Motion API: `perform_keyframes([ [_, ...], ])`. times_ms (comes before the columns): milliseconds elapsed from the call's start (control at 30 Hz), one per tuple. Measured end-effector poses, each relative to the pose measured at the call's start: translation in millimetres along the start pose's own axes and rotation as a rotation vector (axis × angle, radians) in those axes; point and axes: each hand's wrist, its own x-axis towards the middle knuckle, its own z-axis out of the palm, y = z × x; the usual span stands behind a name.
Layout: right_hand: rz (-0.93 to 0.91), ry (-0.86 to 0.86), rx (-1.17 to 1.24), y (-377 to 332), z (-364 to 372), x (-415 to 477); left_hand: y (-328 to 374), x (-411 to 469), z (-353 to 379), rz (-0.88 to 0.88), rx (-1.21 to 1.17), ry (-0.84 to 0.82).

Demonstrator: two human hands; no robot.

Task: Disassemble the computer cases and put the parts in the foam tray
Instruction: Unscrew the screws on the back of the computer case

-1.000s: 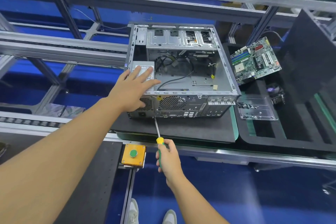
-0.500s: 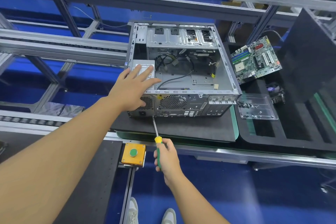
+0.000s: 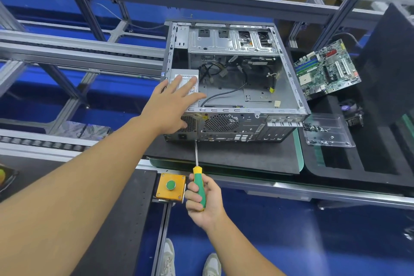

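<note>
Little had shifted: left hand (image 3: 170, 107) lay flat on the power supply (image 3: 190, 73) in the computer case (image 3: 246, 123), right hand (image 3: 201, 201) gripped the screwdriver (image 3: 197, 170), whose angled tip could slip off a rear screw.

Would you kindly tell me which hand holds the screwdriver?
The right hand grips the screwdriver by its green handle; the left hand, fingers straight, rests on the power supply.

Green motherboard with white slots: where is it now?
Head view, right side: the green motherboard lies on the far end of the black foam tray, just right of the open grey metal computer case, beyond the clear plastic screw tray.
</note>
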Motion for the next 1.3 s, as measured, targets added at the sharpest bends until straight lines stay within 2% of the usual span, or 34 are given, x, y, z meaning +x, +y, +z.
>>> perform_keyframes([
  [233, 0.059, -0.057, 0.071, -5.2, -7.2, 0.8, -0.7, 0.6, 1.8, 0.000, 0.008, 0.012],
  [333, 0.034, -0.020, 0.044, -6.4, -3.2, 5.0, 0.3, 0.2, 1.2, -0.005, -0.005, 0.014],
  [467, 0.014, -0.064, 0.039, -4.8, 4.7, 8.6, -0.2, 0.5, 1.0, -0.002, -0.010, 0.020],
  [533, -0.032, -0.064, -0.043, -3.9, 5.1, 8.3, 0.6, -0.7, 1.7, -0.006, -0.011, 0.020],
  [667, -0.102, 0.002, -0.196, -7.5, 1.3, 7.1, 0.0, -4.3, 2.4, -0.001, -0.013, 0.038],
  [867, -0.311, 0.204, -0.467, 0.7, -1.0, 2.7, -1.2, -7.5, 1.7, -0.010, -0.018, 0.046],
  [1000, -0.380, 0.309, -0.585, 8.4, 10.0, 3.7, -1.0, -7.8, 3.7, -0.007, -0.016, 0.054],
  [1100, -0.355, 0.308, -0.577, 7.7, 16.9, 2.8, 0.0, -7.4, 4.3, -0.011, -0.010, 0.058],
  [1233, -0.176, 0.229, -0.515, -4.7, 17.4, -2.3, 0.7, -7.3, 4.2, -0.014, 0.002, 0.062],
  [1300, -0.151, 0.199, -0.527, -9.7, 16.2, -4.3, 0.9, -7.3, 4.6, -0.013, 0.015, 0.060],
])
